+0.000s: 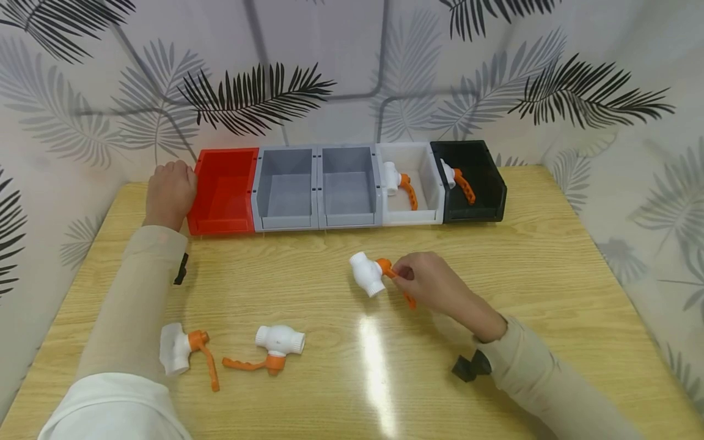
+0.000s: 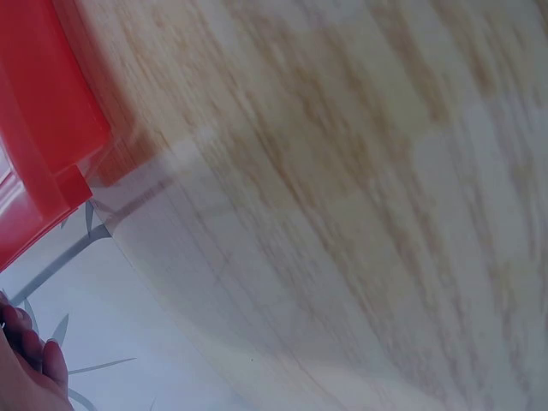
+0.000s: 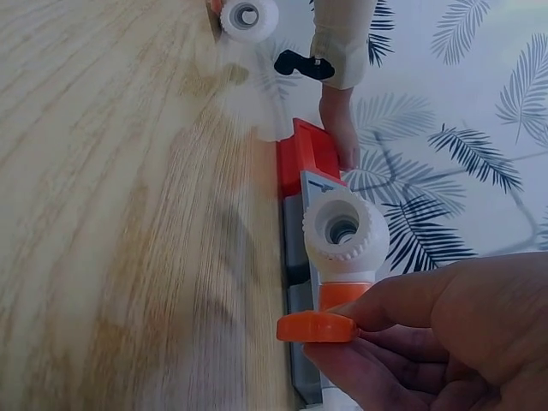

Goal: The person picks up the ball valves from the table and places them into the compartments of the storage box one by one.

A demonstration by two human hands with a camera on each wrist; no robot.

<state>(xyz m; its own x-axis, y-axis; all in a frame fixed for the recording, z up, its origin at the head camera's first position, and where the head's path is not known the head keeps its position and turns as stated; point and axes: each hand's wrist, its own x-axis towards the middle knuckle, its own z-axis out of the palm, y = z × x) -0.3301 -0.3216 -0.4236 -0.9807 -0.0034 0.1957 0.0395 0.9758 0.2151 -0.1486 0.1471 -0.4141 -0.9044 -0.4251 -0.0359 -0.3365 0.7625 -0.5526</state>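
On the table, bins stand toward twelve o'clock; at ten, the left hand is curled closed beside the red bin; near the centre, the right hand pinches a white valve by its orange handle.

Five valves; five bins, one red, two grey, one white, one black; two hands.

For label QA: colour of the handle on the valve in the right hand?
The handle is orange, clearest in the right wrist view.
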